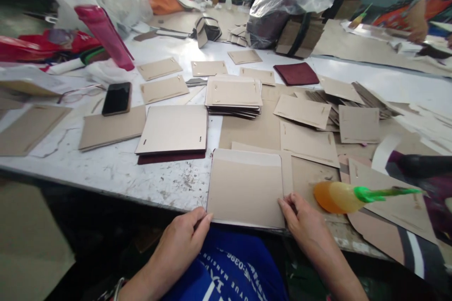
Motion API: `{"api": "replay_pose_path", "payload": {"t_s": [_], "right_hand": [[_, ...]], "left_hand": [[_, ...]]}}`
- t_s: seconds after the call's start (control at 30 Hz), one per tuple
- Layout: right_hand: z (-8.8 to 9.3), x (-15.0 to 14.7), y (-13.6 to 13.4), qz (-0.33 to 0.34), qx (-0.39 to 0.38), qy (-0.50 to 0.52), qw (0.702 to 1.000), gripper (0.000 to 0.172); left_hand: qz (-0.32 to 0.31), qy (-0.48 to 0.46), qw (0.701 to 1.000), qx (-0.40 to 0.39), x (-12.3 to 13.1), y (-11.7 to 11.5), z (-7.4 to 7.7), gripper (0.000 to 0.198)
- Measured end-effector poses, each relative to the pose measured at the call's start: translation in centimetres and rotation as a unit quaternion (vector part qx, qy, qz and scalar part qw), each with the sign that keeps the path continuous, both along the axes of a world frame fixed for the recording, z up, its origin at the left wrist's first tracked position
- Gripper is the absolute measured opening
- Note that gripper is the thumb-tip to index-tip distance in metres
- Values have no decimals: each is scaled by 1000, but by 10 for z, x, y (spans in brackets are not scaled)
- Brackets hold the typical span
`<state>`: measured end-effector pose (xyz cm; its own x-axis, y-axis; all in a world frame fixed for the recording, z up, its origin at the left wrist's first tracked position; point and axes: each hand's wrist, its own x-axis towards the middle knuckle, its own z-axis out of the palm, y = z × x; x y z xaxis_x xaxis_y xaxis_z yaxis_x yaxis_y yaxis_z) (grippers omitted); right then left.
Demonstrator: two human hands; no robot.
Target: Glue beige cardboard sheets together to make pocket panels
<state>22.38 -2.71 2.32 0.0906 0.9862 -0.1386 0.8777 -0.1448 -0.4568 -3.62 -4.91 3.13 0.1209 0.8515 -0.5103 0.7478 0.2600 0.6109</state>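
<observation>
"What have you got there?"

"A beige panel (247,193). My left hand (181,240) pinches its lower left corner, and my right hand (300,216) grips its right edge, low down, between thumb and fingers."

"Where is it?"

"At the near edge of the table (169,183), right in front of me, lying partly over another beige sheet (287,169)."

"Any writing?"

"On the blue cloth (233,268) over my lap I make out MANSION and 0396; the other characters are too slanted and creased to read surely."

"And nearby?"

"On my right, 1 squeeze bottle (339,196) with a green nozzle lies on its side. On my left, a cream piece (173,127) covers a maroon layer (171,157); beyond, a phone (117,99) rests by a tan board (113,127)."
</observation>
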Motion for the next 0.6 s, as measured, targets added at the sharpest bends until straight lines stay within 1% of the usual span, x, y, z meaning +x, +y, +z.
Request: {"api": "replay_pose_path", "payload": {"t_s": [0.13, 0.33, 0.6], "right_hand": [[0, -1, -1, 2, -14, -28, 1000, 20], [3, -6, -3, 1, -58, -91, 994, 17], [10, -10, 0, 3, -99, -121, 988, 16]], "left_hand": [[-2, 1, 1000, 5, 0, 1, 1, 33], [-10, 10, 1000, 3, -1, 3, -1, 34], [-17, 15, 1000, 16, -2, 4, 0, 34]]}}
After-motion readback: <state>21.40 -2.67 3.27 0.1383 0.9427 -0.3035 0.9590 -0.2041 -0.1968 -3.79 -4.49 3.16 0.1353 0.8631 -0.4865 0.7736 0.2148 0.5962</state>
